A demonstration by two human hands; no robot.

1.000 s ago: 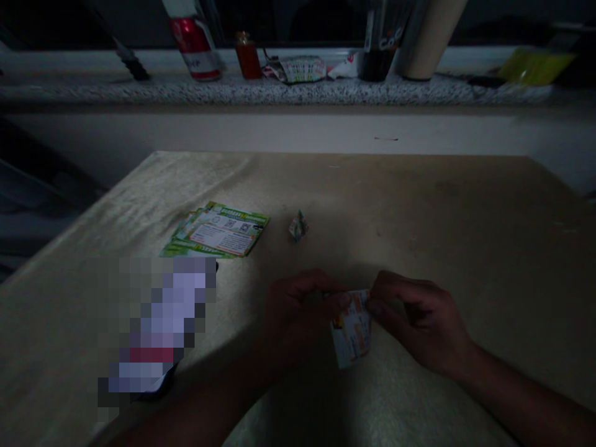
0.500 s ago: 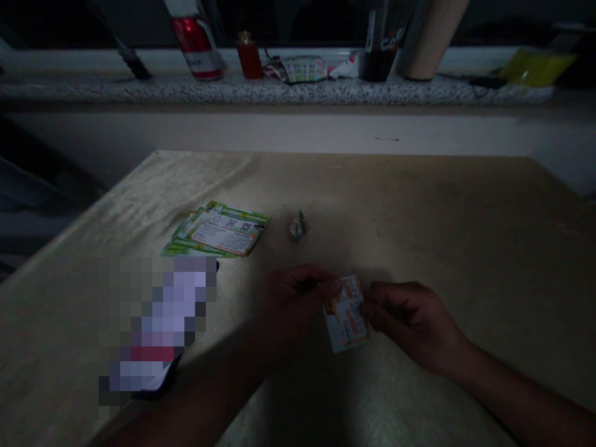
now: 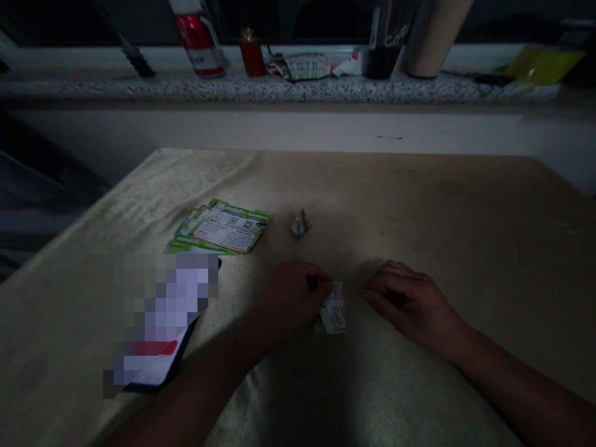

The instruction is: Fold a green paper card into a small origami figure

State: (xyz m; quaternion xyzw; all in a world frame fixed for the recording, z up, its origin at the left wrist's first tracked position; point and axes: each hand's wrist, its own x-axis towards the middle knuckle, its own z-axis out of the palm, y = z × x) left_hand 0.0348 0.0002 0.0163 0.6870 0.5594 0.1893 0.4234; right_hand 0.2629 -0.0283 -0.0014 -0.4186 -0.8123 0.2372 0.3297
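Between the thumb and fingers of my left hand (image 3: 300, 292) is a small printed paper slip (image 3: 335, 313) with orange and white areas, its far part pinched and partly hidden by the fingers. My right hand (image 3: 405, 298) is a short way to the right, apart from the paper, with thumb and fingertips brought together; I see nothing between them. Beyond my left hand a small folded paper piece (image 3: 301, 225) stands on the table. Left of it lies a fanned stack of green and white printed cards (image 3: 228, 228).
A phone (image 3: 161, 369), mostly blurred out, lies beside my left forearm on the cloth-covered table (image 3: 442, 205). Along the granite sill (image 3: 298, 92) stand a red and white can (image 3: 200, 46), a small orange-red bottle (image 3: 252, 57), a dark drink cup (image 3: 384, 53) and a crumpled wrapper (image 3: 307, 66).
My right hand has let go of the paper slip and moved slightly away. The slip now shows a narrower, turned face in my left hand.
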